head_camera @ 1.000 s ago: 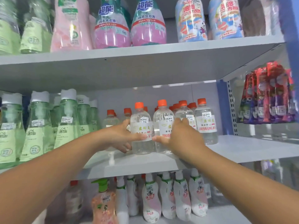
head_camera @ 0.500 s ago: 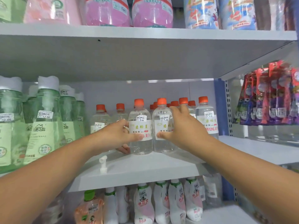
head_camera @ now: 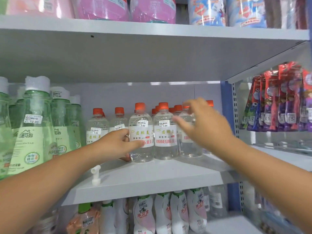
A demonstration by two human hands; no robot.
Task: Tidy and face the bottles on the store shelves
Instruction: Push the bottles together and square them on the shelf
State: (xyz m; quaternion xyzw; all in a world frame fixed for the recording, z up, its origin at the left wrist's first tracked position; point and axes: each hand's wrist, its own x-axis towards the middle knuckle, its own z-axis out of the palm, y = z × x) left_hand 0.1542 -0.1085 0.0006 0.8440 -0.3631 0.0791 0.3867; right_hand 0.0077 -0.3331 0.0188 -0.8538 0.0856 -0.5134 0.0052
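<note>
Bottles with orange caps stand mid-shelf [head_camera: 152, 176], well back from its front edge; left hand [head_camera: 116, 142] grips the front-left bottle [head_camera: 141, 137]; right hand [head_camera: 204, 125], blurred, fingers spread, holds nothing; best turn labels forward and keep the row straight.

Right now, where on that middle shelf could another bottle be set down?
The bare front strip of the grey middle shelf, between the clear orange-capped bottles and the shelf edge, right of the loose white pump nozzle. Behind is crowded: orange-capped rows, tall green bottles on the left.
</note>
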